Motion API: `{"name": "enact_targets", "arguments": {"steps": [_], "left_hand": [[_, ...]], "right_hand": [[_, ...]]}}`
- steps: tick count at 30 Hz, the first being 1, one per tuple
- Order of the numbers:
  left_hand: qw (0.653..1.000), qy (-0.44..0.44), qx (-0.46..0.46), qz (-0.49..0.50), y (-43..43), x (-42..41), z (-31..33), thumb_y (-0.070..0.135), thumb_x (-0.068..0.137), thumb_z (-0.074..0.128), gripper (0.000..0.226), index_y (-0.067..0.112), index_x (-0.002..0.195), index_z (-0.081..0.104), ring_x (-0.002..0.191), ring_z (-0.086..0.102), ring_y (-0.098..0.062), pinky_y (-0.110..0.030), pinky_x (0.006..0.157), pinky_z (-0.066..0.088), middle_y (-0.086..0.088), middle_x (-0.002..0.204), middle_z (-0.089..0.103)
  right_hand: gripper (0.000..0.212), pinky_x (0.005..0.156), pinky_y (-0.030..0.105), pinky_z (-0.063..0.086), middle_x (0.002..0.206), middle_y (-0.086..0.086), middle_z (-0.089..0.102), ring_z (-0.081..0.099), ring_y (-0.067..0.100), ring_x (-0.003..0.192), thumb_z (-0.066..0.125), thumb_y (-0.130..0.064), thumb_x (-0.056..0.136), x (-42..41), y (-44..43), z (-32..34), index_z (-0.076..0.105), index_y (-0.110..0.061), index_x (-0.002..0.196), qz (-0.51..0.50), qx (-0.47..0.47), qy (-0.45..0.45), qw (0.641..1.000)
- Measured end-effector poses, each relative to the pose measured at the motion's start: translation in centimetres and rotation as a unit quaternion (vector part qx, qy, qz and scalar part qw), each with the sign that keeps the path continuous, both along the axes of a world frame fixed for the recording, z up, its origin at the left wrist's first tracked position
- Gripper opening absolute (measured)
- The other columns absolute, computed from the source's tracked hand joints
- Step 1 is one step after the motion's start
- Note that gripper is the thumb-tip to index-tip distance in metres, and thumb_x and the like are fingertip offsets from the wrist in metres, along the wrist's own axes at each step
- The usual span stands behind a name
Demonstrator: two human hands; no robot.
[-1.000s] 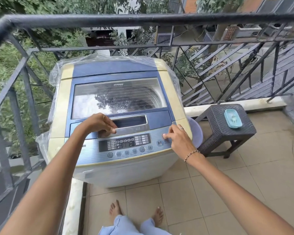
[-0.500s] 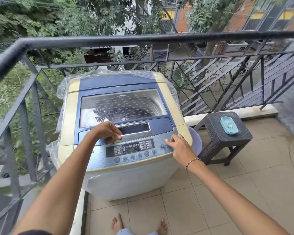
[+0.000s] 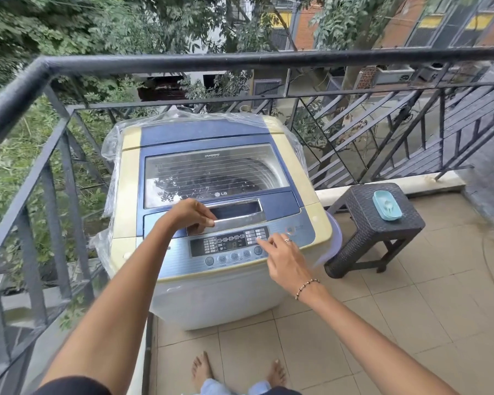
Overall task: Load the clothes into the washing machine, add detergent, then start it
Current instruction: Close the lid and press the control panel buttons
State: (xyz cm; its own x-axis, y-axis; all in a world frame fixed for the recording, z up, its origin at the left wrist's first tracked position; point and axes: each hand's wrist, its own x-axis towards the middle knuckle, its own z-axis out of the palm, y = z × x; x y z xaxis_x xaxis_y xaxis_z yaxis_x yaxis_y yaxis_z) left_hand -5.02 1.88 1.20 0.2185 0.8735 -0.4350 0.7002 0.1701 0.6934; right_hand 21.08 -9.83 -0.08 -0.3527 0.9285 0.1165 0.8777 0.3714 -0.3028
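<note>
Her right hand (image 3: 283,258) had slid left from the far-right end of the control panel (image 3: 200,246) to the small keys beside its display, where a digit had lit up, while her left hand (image 3: 191,216) had stayed where it was. One washing machine (image 3: 211,132), blue and cream on top, stood against the left side of the balcony with its lid (image 3: 217,172) down flat. The left hand's fingers were curled round the left end of the lid's single silver handle (image 3: 240,219). The right hand held nothing: its forefinger reached out onto the keys and the other fingers hung loosely bent. It wore one ring (image 3: 288,240), with one beaded bracelet (image 3: 307,286) at the wrist. I counted five round buttons in view along the panel's near edge. Something dark lay in the drum under the lid's window, but I could not tell whether it was clothes. Clear plastic wrap (image 3: 111,143) clung to the machine's far and left sides. Just right of the machine a pale purple basin (image 3: 332,243) peeped out, and beyond that stood one dark woven stool (image 3: 374,223) carrying one turquoise soap dish (image 3: 387,205). A black metal railing (image 3: 240,61) ran round the far and left edges. Her two bare feet (image 3: 201,369) rested on the beige tiled floor (image 3: 411,309), near the machine's front.
</note>
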Motion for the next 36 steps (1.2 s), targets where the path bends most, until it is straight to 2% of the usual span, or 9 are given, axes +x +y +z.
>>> {"name": "enact_targets", "arguments": {"steps": [2, 7, 11, 14, 19, 25, 31, 33, 36], "left_hand": [[1.0, 0.003, 0.005, 0.0, -0.1, -0.2, 0.0, 0.018, 0.075, 0.08, 0.014, 0.03, 0.069, 0.076, 0.066, 0.062, -0.018, -0.024, 0.066, 0.051, -0.008, 0.065, 0.073], [0.999, 0.016, 0.031, 0.01, -0.3, -0.3, -0.3, 0.022, 0.073, 0.082, 0.018, 0.036, 0.063, 0.075, 0.06, 0.06, -0.015, -0.013, 0.05, 0.046, -0.003, 0.058, 0.07], [0.997, 0.043, 0.063, 0.006, -0.7, -0.1, -0.9, 0.03, 0.075, 0.079, 0.004, 0.031, 0.079, 0.077, 0.058, 0.061, -0.011, -0.003, 0.046, 0.038, -0.003, 0.062, 0.073], [0.996, 0.053, 0.074, -0.004, -0.7, 0.0, -1.0, 0.03, 0.076, 0.078, 0.01, 0.026, 0.085, 0.078, 0.056, 0.06, -0.011, -0.008, 0.047, 0.039, -0.006, 0.066, 0.074], [0.997, 0.048, 0.066, -0.003, -0.4, -0.1, -1.1, 0.028, 0.077, 0.078, 0.008, 0.025, 0.083, 0.078, 0.042, 0.054, -0.001, -0.015, 0.049, 0.041, -0.001, 0.057, 0.069], [0.997, 0.041, 0.059, -0.005, -0.2, -0.3, -1.3, 0.028, 0.077, 0.078, 0.008, 0.024, 0.083, 0.078, 0.041, 0.052, -0.004, -0.018, 0.051, 0.042, -0.009, 0.063, 0.073], [0.997, 0.041, 0.064, -0.004, 0.0, 0.0, -1.4, 0.024, 0.075, 0.079, 0.006, 0.024, 0.08, 0.077, 0.051, 0.058, -0.011, -0.026, 0.066, 0.049, -0.012, 0.064, 0.073], [0.997, 0.039, 0.059, -0.001, 0.0, 0.1, -1.3, 0.022, 0.075, 0.079, 0.008, 0.022, 0.083, 0.077, 0.053, 0.058, -0.012, -0.024, 0.063, 0.047, -0.012, 0.066, 0.073], [0.998, 0.03, 0.049, -0.004, -0.2, 0.2, -1.2, 0.018, 0.079, 0.076, 0.01, 0.018, 0.089, 0.077, 0.043, 0.052, -0.01, -0.019, 0.049, 0.042, -0.015, 0.066, 0.072]], "right_hand": [[0.049, 0.07, 0.035, 0.051, 0.088, 0.008, 0.058, 0.057, 0.026, 0.08, 0.062, 0.006, 0.071, -1.4, -0.4, 0.0, 0.064, -0.01, 0.117, 0.028, 0.002, 0.006, 1.0], [0.045, 0.068, 0.039, 0.052, 0.085, 0.009, 0.057, 0.057, 0.027, 0.079, 0.061, 0.003, 0.071, -3.9, -1.2, -0.3, 0.065, -0.013, 0.113, 0.089, 0.005, 0.001, 0.996], [0.038, 0.064, 0.032, 0.051, 0.079, 0.005, 0.058, 0.058, 0.023, 0.072, 0.071, -0.004, 0.072, -4.8, -1.6, -0.6, 0.068, -0.016, 0.109, 0.113, 0.037, 0.004, 0.993], [0.035, 0.06, 0.034, 0.052, 0.077, 0.004, 0.058, 0.058, 0.021, 0.07, 0.075, -0.008, 0.072, -5.2, -1.8, -1.0, 0.07, -0.018, 0.105, 0.112, 0.068, -0.006, 0.991], [0.033, 0.056, 0.03, 0.049, 0.075, 0.001, 0.06, 0.059, 0.019, 0.067, 0.077, -0.009, 0.071, -5.8, -1.8, -1.1, 0.071, -0.018, 0.102, 0.099, 0.11, -0.026, 0.989], [0.024, 0.057, 0.028, 0.047, 0.075, -0.001, 0.059, 0.056, 0.017, 0.067, 0.074, -0.01, 0.075, -6.3, -1.4, -1.6, 0.071, -0.018, 0.097, 0.089, 0.119, -0.048, 0.988], [0.023, 0.057, 0.026, 0.044, 0.078, -0.005, 0.057, 0.055, 0.015, 0.069, 0.078, -0.016, 0.069, -7.2, -1.3, -2.3, 0.069, -0.024, 0.089, 0.053, 0.081, -0.056, 0.994], [0.022, 0.057, 0.025, 0.044, 0.079, -0.005, 0.055, 0.054, 0.014, 0.069, 0.079, -0.018, 0.069, -7.0, -1.1, -2.4, 0.068, -0.025, 0.087, 0.056, 0.066, -0.048, 0.995], [0.023, 0.056, 0.024, 0.045, 0.078, -0.005, 0.053, 0.054, 0.012, 0.068, 0.079, -0.018, 0.07, -6.9, -1.1, -2.5, 0.068, -0.025, 0.089, 0.061, 0.056, -0.045, 0.996]]}}
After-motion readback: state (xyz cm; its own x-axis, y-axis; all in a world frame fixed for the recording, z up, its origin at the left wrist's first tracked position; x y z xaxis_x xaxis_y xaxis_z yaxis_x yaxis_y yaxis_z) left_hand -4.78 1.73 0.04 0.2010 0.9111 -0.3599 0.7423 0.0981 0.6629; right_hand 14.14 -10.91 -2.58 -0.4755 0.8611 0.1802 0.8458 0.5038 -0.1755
